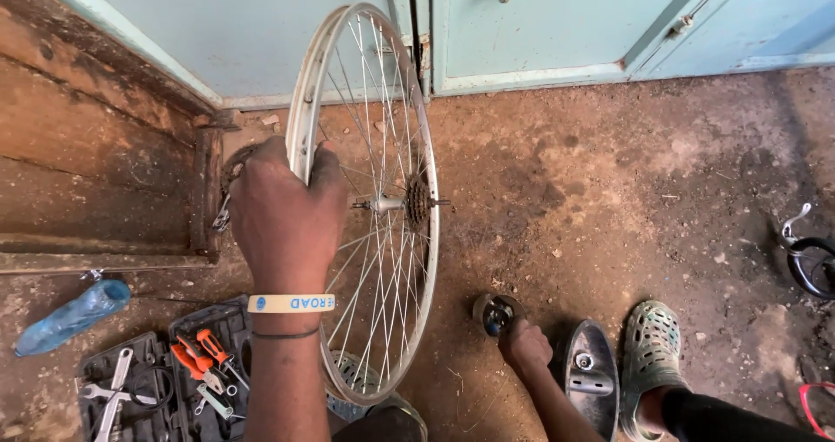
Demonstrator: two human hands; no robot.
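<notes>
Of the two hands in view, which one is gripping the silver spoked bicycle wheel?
The left hand, wearing a pale wristband, grips the silver spoked bicycle wheel by its rim. The right hand rests low on a small round tin.

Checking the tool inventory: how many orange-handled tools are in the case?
2: both orange-handled tools lie side by side in the open tool case, just left of the left hand's forearm. The arm may hide more.

The left hand [283, 211] is bare, and the forearm behind it carries no sleeve. A pale yellow wristband [290, 303] with blue printed lettering circles the wrist, and a thin dark cord band [285, 334] sits just below it (nearer the elbow). The right hand [524, 344] is bare too, no glove or ring showing. A grey perforated clog [649, 351] covers one foot, with a dark trouser leg [739, 420] above it.
</notes>
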